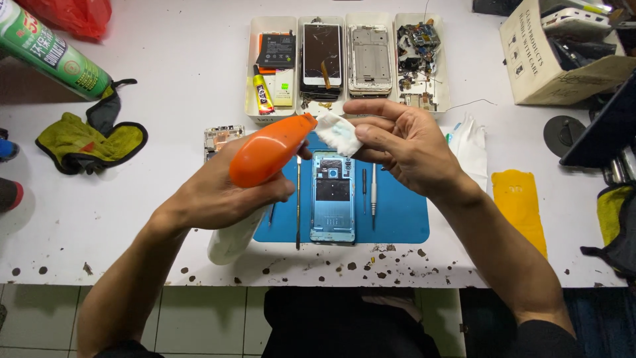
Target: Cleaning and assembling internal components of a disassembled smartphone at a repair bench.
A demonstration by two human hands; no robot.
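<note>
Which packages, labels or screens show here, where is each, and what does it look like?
Spray can: top left, lying, green, labelled.
Glue tube: first white tray, yellow and black.
Phone screen: second tray, dark, cracked.
Cardboard box: top right, beige, dark print.
Battery: first tray, black, labelled.

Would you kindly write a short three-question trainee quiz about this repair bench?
1. Which hand grips the orange spray bottle?
2. True or false: the right hand holds a screwdriver.
3. The opened blue phone lies on: A) blue mat B) yellow cloth C) cardboard box.

Key:
1. The left hand.
2. False; it pinches a white wipe at the nozzle.
3. A, the blue mat.
</note>
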